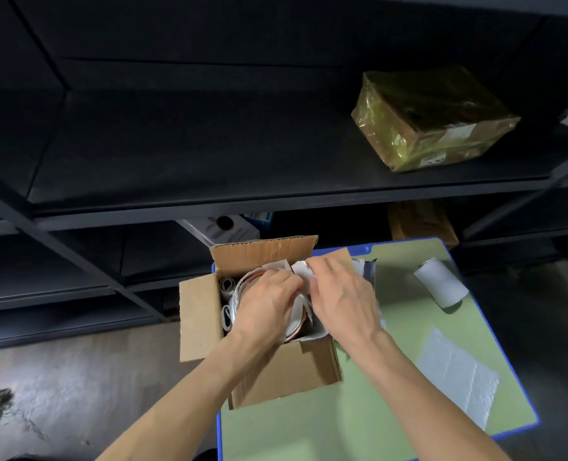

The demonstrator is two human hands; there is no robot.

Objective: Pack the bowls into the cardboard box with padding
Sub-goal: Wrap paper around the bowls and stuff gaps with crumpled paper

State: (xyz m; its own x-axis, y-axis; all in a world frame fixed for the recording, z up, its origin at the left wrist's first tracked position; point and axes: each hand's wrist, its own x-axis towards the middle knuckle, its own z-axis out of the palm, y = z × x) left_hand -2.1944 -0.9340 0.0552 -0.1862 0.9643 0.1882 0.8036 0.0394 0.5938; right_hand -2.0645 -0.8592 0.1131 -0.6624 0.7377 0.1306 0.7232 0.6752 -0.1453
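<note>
Both hands reach into the cardboard box [209,314] at the counter's [392,410] left edge. Left hand [266,304] presses the bowl [296,322]; right hand [342,294] fingers pinch soft white padding [301,269]. The bowl looks fragile: support its rim.

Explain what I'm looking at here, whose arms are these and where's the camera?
This is one picture from a camera worn on a person's head, looking down at their bare arms. The left hand and right hand reach into an open brown cardboard box, handling white padding paper around a round white bowl with a reddish rim. The box stands on a green table with blue edging. Also there: a white roll and a clear bubble-wrap sheet. Behind are dark shelves.
</note>
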